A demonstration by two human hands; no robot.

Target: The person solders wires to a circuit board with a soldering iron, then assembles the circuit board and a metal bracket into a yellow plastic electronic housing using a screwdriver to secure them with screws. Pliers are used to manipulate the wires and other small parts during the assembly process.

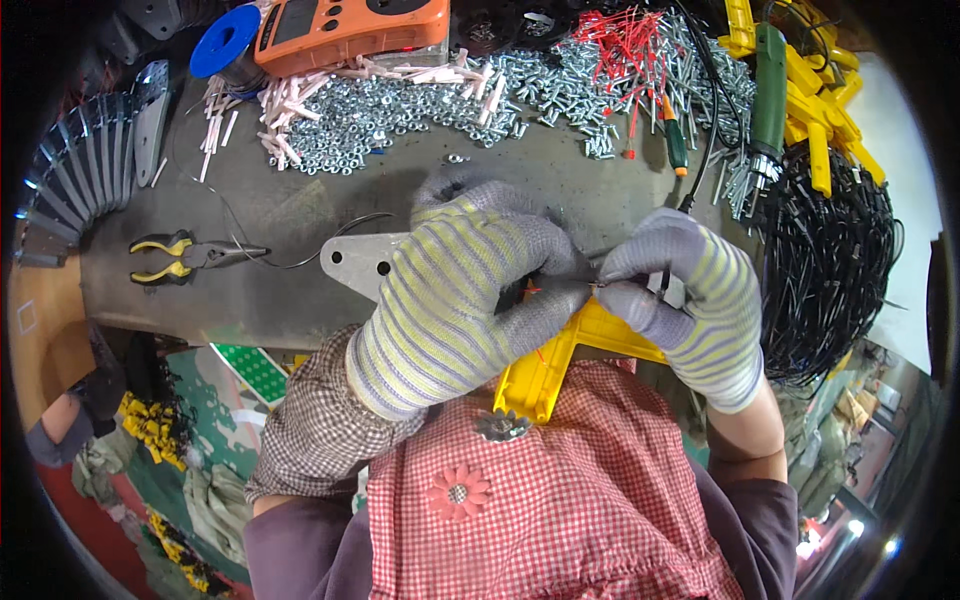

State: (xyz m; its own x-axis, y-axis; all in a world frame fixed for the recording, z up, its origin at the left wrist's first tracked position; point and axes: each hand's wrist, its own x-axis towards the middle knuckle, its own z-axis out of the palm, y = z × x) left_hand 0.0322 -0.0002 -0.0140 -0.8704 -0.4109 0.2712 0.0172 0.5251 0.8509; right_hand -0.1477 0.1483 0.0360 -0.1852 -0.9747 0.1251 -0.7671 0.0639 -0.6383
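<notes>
Both my hands wear grey gloves striped yellow-green. My left hand [450, 290] is closed in a pinch, thumb against forefinger, over a yellow plastic part [535, 382] with branching arms that rests against my apron. Thin reddish wire shows by the left thumb. My right hand [695, 300] pinches at the same spot, its fingertips almost touching the left ones, on the end of a thin wire [597, 285]. Between the right fingers a black cable [665, 284] shows. Beside my left hand lies a flat grey metal plate [352, 262] with holes. The gloves partly hide the wire ends.
Pliers with yellow-black handles [190, 257] lie left. Heaped nuts [350, 120] and screws [590, 85] line the back, below an orange meter [350, 35]. At right are a green electric screwdriver [768, 100], yellow parts [815, 110] and bundled black cables [830, 265].
</notes>
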